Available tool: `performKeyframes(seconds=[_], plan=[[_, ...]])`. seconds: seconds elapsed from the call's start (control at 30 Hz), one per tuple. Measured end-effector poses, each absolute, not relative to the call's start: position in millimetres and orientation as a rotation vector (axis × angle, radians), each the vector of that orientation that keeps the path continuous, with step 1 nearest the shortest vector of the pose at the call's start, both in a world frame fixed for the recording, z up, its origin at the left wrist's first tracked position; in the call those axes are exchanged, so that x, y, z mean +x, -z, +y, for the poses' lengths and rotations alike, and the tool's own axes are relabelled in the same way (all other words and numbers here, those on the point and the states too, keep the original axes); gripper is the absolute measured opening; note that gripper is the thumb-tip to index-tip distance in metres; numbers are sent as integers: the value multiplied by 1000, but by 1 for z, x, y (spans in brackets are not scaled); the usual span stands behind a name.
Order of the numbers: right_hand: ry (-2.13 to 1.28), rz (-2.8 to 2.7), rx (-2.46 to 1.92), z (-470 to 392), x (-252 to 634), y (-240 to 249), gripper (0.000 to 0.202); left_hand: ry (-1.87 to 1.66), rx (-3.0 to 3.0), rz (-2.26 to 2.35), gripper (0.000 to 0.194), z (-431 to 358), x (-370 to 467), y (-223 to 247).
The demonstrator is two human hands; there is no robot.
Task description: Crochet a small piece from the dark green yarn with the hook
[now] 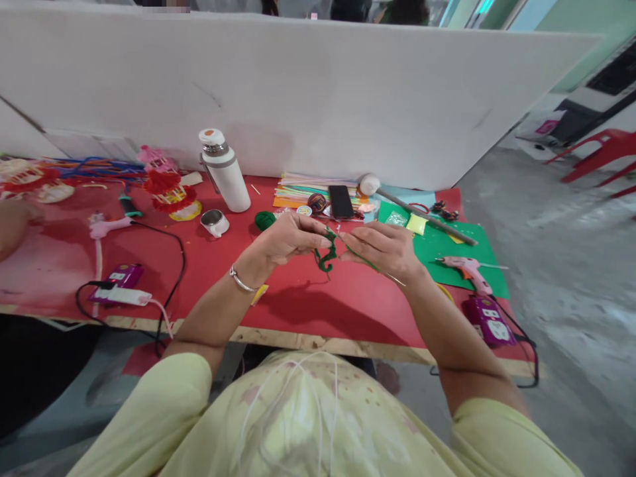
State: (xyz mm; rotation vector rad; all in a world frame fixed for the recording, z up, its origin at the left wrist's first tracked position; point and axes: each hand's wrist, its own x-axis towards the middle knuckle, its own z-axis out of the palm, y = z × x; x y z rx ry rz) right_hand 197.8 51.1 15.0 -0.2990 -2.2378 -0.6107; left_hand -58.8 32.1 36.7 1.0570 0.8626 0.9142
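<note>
Between thumb and fingers, my left hand (293, 237) pinches a small curled piece of dark green crochet (326, 257), whose end dangles below the fingertips. My right hand (385, 248) is closed around a thin crochet hook (395, 279), its shaft sticking out below the palm. The hook's tip is too small to make out where the two hands almost meet. A green strand runs along the right hand's fingers. Behind my left hand lies a ball of green yarn (265, 220).
A white flask (226, 175) and a metal cup (214, 223) stand left of my hands. A black phone (340, 201) lies behind them. At right, a pink glue gun (470, 270) rests on green sheets. Another person's arm (14, 222) reaches in at far left.
</note>
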Motion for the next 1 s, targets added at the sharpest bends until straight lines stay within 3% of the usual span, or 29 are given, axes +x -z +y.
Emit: performKeyframes(seconds=[0.13,0.63,0.8,0.93,1.0], plan=[[590,-2317,-294,43,200,-26,29,-839,1057,832,29,34,-60,-36],[-21,-2424,-344,21,211,-51,21,-697,1123,800,29,35,-65,-38],[-707,-2403,-382,30,216,-55,22,-558,1183,748,26,32,-62,-42],[-1364,-2063,-411,42,207,-24,43,-536,1159,687,23,29,-55,-44],[-1539,-1756,-447,43,195,0,54,-564,1155,670,21,27,-52,-44]])
